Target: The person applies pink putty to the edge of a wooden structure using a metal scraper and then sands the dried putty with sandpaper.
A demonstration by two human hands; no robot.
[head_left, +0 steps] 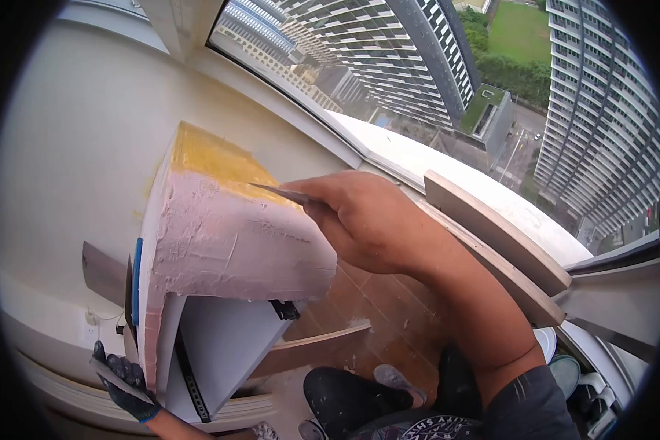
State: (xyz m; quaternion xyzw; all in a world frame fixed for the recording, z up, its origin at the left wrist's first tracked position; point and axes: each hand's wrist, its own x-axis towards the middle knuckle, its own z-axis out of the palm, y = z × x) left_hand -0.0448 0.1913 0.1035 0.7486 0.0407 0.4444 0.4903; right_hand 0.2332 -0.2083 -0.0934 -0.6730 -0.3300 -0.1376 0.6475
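A cabinet-like piece with a rounded end stands before me, its broad surface coated with pinkish putty (235, 235) and marked by ridges and streaks. Beyond the putty lies a yellow area (213, 154). My right hand (363, 220), bare, is closed on a putty knife (286, 193); its thin blade, seen nearly edge-on, is at the line between yellow and pink. At the lower left, my left hand (128, 374) wears a dark glove. Its fingers close around a flat grey plate (117, 378) beside the cabinet's lower edge; part of that plate is hidden.
Two long boards (499, 235) lean along the window side at right. Below the putty, the open white compartment (231, 345) has black drawer rails. A metal sheet (103, 273) and a wall socket (90, 330) are at left. Another board (312, 350) lies on the tiled floor.
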